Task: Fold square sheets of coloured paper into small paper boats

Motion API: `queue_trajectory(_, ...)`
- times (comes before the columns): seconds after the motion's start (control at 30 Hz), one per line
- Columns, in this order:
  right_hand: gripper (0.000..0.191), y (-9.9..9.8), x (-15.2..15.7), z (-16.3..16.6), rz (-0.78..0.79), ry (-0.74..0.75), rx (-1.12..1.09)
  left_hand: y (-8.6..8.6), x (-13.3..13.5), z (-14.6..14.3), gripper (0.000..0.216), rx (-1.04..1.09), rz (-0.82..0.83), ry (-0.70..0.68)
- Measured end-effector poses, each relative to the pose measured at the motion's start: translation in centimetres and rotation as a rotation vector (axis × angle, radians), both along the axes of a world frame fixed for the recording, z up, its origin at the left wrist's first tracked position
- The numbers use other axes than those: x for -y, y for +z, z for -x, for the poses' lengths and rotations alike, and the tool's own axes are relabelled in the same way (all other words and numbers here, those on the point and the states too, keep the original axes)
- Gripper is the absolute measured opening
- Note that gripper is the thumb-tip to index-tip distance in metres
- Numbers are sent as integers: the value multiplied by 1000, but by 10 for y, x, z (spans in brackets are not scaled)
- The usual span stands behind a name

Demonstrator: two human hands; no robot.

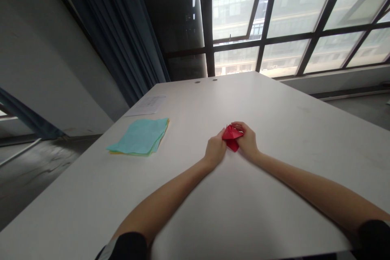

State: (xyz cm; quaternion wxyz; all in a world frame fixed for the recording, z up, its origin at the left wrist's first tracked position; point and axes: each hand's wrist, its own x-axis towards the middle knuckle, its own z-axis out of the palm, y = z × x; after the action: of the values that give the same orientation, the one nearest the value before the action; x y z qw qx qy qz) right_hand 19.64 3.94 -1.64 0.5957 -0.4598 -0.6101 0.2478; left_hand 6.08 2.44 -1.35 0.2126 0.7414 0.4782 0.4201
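A small piece of folded red paper [232, 133] is between my two hands, near the middle of the white table [195, 195]. It has pointed folds on top and a flap hanging toward me. My left hand [215, 149] grips its left side, thumb and fingers closed at the edge. On the right side, my right hand [247, 140] curls around the paper, with fingertips over its far top edge. The parts of the paper under my fingers are hidden.
Left of my hands lies a stack of coloured paper sheets [138, 136], light blue on top, green and yellow edges below. Behind it rests a printed white sheet [146, 105]. Two round inserts sit near the table's far end. Windows [283, 16] and a dark blue curtain [118, 28] stand beyond.
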Motion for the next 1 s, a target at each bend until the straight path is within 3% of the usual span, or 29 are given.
queue_trajectory(0.13, 33, -5, -6, -3, 6, 65, -74, -1, -3, 1, 54, 44, -8, -19)
queue_trajectory(0.37, 35, -5, -8, -5, 84, 127, -112, -4, -4, 6, 68, 107, 84, 93)
queue_trajectory(0.63, 35, -15, -14, -7, 152, 179, -160, 1, -4, 6, 75, 323, 50, 5)
queue_trajectory(0.73, 34, -16, -16, -8, 158, 170, -136, 0, -5, 6, 67, 350, 19, 1)
queue_trajectory(0.87, 30, -15, -14, -7, 179, 172, -172, 1, -6, 8, 45, 211, -21, -7)
queue_trajectory(1.0, 25, -11, -11, -6, 201, 183, -248, 3, -6, 10, 42, 156, -72, -33)
